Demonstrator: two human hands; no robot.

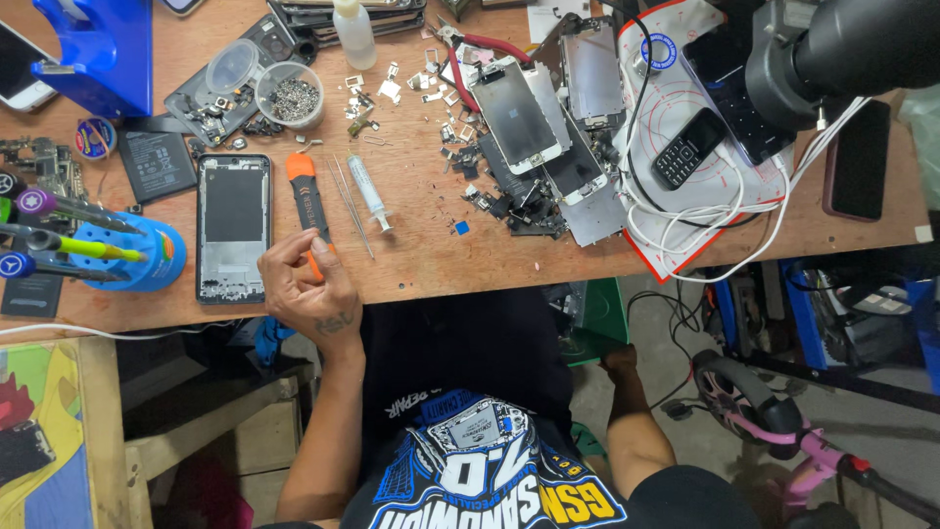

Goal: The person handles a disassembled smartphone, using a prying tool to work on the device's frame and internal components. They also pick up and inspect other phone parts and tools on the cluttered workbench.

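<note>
My left hand [304,284] rests at the near edge of the wooden bench [431,260], its fingers closed around the lower end of an orange and black screwdriver [306,196] that lies on the wood. A black opened phone frame [233,227] lies just left of the tool. Thin tweezers [351,208] and a small clear syringe [370,192] lie to its right. My right forearm [636,421] hangs below the bench edge, and my right hand [619,360] is low in shadow, its fingers not readable.
A blue stand [142,253] with several drivers is at the left. A clear cup of screws [291,96], a pile of phone screens and parts [534,132], a black keypad phone [688,147], white cables [700,216] and a black microscope [832,49] crowd the bench.
</note>
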